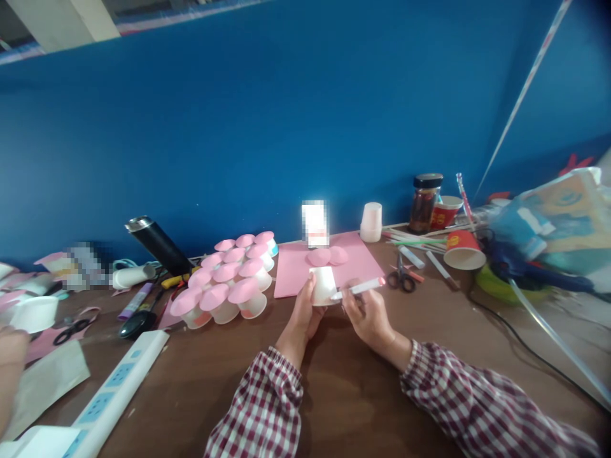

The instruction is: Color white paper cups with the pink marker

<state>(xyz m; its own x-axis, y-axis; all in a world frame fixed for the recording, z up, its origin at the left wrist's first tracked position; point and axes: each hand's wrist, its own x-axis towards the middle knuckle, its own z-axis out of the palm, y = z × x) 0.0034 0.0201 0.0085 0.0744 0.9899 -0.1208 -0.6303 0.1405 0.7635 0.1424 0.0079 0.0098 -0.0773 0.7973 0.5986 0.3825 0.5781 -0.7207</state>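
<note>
My left hand is closed around a white paper cup, held a little above the brown table. In my right hand is a white marker with a pinkish-red end; its other end points at the cup's side and seems to touch it. Behind the cup, pink paper discs lie on a sheet of pink paper. To the left of my hands stand several upturned cups topped with pink discs.
Black scissors and a capped marker lie to the right, near a red cup and a dark jar. Stacked white cups stand at the wall. A power strip and black flask are left. Another person's hand shows far left.
</note>
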